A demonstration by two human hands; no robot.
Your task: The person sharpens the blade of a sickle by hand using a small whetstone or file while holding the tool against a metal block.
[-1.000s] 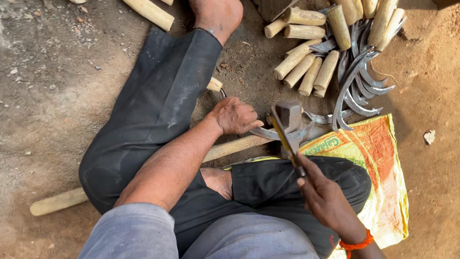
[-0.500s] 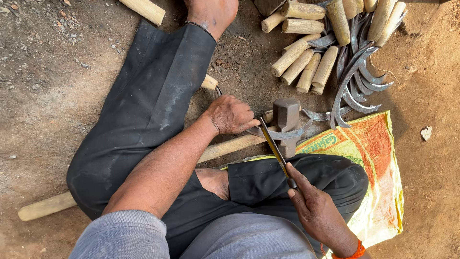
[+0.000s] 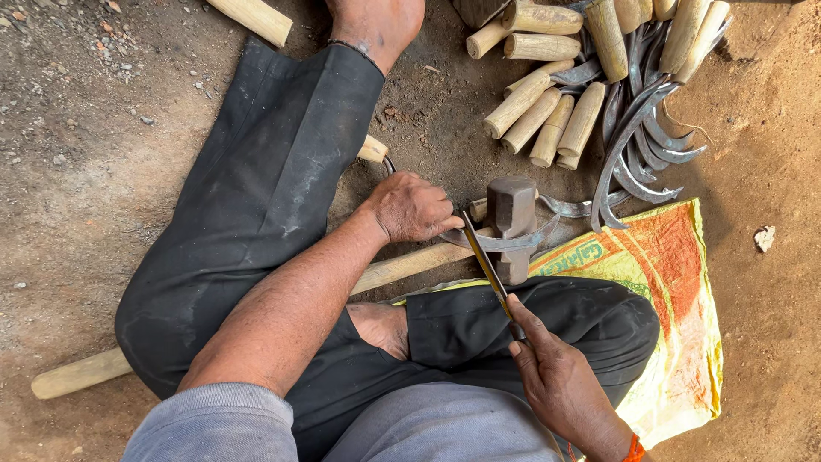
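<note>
- Light: we recorded even, soft daylight across the whole view; its source was not visible.
- Shadows: we noted only faint, short ones, under the wooden handles point(image 3: 547, 103) and beside the iron block point(image 3: 510, 224).
- Glare: we logged a dull sheen on the dark trouser leg point(image 3: 256, 205) and mild glints on the curved blades point(image 3: 637, 154).
- Focus: sharp from the dirt floor point(image 3: 94, 137) to the woven sack point(image 3: 676, 282).
- Blur: we found slight softness in the grey sleeve point(image 3: 214, 428) at the bottom edge.
- Distortion: we detected little bending at the edges.
</note>
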